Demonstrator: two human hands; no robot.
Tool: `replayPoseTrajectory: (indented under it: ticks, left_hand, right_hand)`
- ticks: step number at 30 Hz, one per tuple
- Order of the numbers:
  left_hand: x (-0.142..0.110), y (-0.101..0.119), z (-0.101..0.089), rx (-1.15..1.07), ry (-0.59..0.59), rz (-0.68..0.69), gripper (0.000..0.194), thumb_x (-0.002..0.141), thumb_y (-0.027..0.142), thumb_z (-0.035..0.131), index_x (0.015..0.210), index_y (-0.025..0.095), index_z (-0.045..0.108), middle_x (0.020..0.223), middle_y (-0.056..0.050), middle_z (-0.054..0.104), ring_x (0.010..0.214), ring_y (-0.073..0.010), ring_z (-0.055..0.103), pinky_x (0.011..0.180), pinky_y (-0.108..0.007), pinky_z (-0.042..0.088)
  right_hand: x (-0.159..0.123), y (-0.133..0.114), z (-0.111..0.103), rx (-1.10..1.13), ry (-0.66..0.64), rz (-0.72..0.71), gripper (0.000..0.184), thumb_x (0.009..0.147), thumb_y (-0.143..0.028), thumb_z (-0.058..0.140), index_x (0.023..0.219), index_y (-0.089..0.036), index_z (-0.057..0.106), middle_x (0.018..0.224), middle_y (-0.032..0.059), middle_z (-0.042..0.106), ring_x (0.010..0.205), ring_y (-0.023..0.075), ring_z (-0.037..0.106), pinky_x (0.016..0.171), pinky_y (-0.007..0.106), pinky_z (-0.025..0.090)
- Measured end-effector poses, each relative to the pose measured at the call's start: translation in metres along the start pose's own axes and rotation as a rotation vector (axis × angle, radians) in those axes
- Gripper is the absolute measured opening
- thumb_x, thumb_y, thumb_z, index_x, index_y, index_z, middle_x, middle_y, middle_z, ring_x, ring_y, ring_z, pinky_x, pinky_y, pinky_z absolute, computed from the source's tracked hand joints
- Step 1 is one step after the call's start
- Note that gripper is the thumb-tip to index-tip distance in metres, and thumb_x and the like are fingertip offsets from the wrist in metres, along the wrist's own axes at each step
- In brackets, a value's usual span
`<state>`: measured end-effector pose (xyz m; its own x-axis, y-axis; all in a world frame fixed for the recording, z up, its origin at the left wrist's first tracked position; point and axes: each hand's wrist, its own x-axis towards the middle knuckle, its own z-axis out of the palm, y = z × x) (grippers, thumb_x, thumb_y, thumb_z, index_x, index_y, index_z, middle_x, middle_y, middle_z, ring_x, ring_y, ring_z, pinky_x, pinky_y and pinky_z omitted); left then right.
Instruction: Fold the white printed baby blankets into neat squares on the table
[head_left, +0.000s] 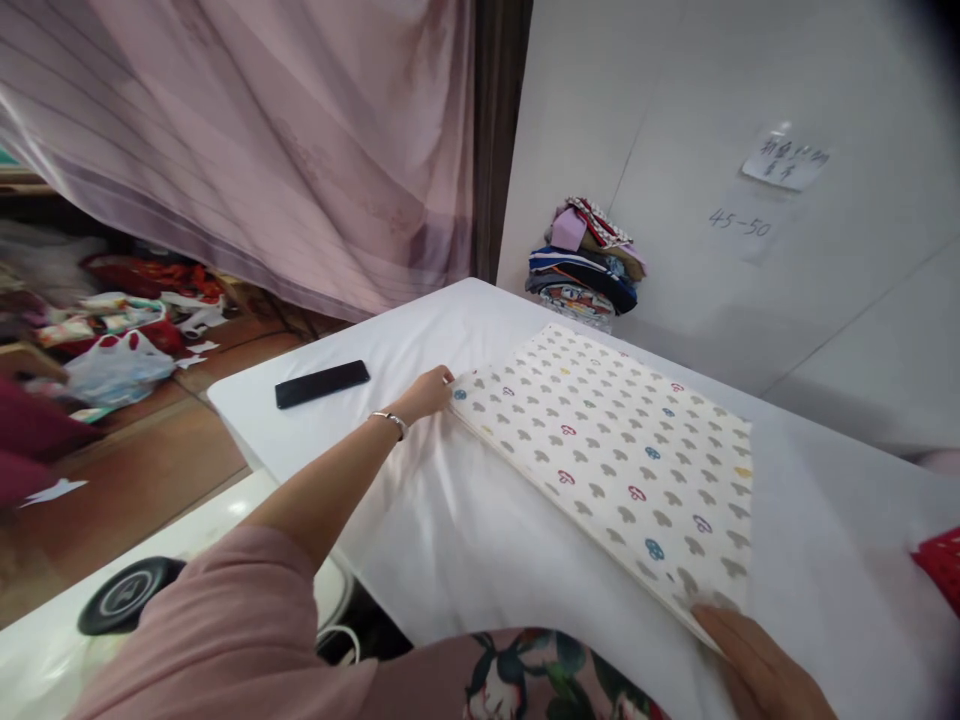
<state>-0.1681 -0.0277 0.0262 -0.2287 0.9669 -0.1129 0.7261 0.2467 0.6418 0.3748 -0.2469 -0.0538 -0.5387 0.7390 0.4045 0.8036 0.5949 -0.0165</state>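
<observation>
A folded white cloth [607, 430] printed with grey mushroom-like shapes and a few coloured ones lies flat on the white-covered table [420, 510]. My left hand [429, 391], with a bracelet at the wrist, pinches the cloth's far left corner, its fingertips partly hidden. At the near right corner is my right hand [757, 660]. Its fingers lie over the cloth's edge and blur there, so I cannot make out whether they grip it.
A black phone [322, 383] lies on the table's left side. Folded clothes [585, 265] are stacked by the wall at the back. Something red [941, 570] sits at the right edge. Plastic bags [120, 368] clutter the floor at left, beside a pink curtain [315, 130].
</observation>
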Motion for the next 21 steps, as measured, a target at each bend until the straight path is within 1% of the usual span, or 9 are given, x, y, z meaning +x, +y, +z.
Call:
replayPoseTrajectory:
  ticks: [2,5,7,9,13,15,17,19,21]
  left_hand:
    - [-0.010,-0.008,0.003,0.032,-0.005,-0.025,0.022,0.072,0.015,0.056,0.094,0.018,0.057,0.076,-0.003,0.064,0.060,-0.0127,0.058,0.055,-0.022,0.043]
    - [-0.017,-0.011,0.007,0.064,0.004,-0.039,0.023,0.075,0.017,0.053,0.097,0.019,0.056,0.084,-0.003,0.066,0.065,-0.0135,0.059,0.058,-0.022,0.044]
    - [-0.019,-0.008,0.008,0.088,0.017,-0.038,0.024,0.075,0.018,0.052,0.099,0.020,0.056,0.090,-0.004,0.066,0.071,-0.0149,0.060,0.061,-0.023,0.044]
    - [-0.021,-0.006,0.008,0.123,0.034,-0.032,0.026,0.076,0.020,0.053,0.101,0.020,0.056,0.096,-0.006,0.065,0.079,-0.0177,0.061,0.066,-0.025,0.045]
    - [-0.030,-0.004,0.011,0.228,0.093,0.031,0.028,0.079,0.024,0.052,0.106,0.020,0.056,0.110,-0.009,0.061,0.098,-0.0238,0.057,0.080,-0.031,0.044]
    - [-0.037,-0.002,0.016,0.327,0.182,0.145,0.028,0.082,0.025,0.049,0.108,0.019,0.056,0.116,-0.011,0.058,0.106,-0.0260,0.054,0.086,-0.035,0.043]
    - [-0.046,0.005,0.025,0.415,0.248,0.328,0.026,0.084,0.025,0.047,0.107,0.019,0.057,0.116,-0.011,0.057,0.109,-0.0274,0.051,0.091,-0.038,0.041]
    - [-0.056,0.016,0.040,0.437,0.209,0.546,0.022,0.084,0.024,0.048,0.102,0.020,0.059,0.111,-0.011,0.059,0.107,-0.0269,0.052,0.093,-0.039,0.040]
    - [-0.070,0.031,0.062,0.400,0.088,0.769,0.017,0.085,0.024,0.049,0.097,0.021,0.060,0.106,-0.009,0.061,0.102,-0.0246,0.054,0.092,-0.038,0.041]
  right_hand:
    - [-0.006,-0.006,0.006,-0.007,0.019,0.032,0.054,0.085,-0.029,0.044,0.137,-0.042,0.040,0.118,-0.0052,0.064,0.098,0.0253,0.066,0.075,0.036,0.060]
    - [-0.005,-0.014,0.010,-0.029,0.025,0.038,0.048,0.086,-0.027,0.042,0.132,-0.037,0.048,0.117,-0.0031,0.064,0.097,0.0251,0.065,0.075,0.036,0.058]
    - [0.000,-0.020,0.007,-0.012,0.008,0.015,0.042,0.086,-0.026,0.043,0.126,-0.032,0.055,0.117,-0.0003,0.064,0.098,0.0242,0.065,0.077,0.033,0.056]
    - [0.005,-0.028,0.001,0.005,0.002,0.024,0.039,0.085,-0.027,0.045,0.122,-0.027,0.058,0.120,0.0021,0.062,0.101,0.0241,0.063,0.081,0.032,0.055]
    - [0.011,-0.049,-0.012,0.015,0.001,0.077,0.045,0.085,-0.035,0.050,0.128,-0.023,0.053,0.132,0.0063,0.053,0.113,0.0272,0.056,0.090,0.038,0.050]
    - [0.014,-0.059,-0.015,0.029,-0.013,0.106,0.049,0.085,-0.037,0.052,0.131,-0.022,0.049,0.134,0.0079,0.051,0.117,0.0279,0.052,0.096,0.042,0.045]
    - [0.018,-0.067,-0.016,0.049,-0.010,0.159,0.045,0.086,-0.035,0.052,0.130,-0.022,0.051,0.132,0.0085,0.053,0.119,0.0270,0.051,0.100,0.044,0.041]
    - [0.021,-0.072,-0.017,0.068,0.032,0.236,0.035,0.089,-0.032,0.050,0.122,-0.022,0.058,0.128,0.0088,0.056,0.119,0.0255,0.051,0.102,0.045,0.039]
    - [0.023,-0.074,-0.019,0.116,0.012,0.307,0.031,0.090,-0.030,0.049,0.119,-0.023,0.060,0.128,0.0087,0.056,0.120,0.0243,0.050,0.103,0.046,0.037]
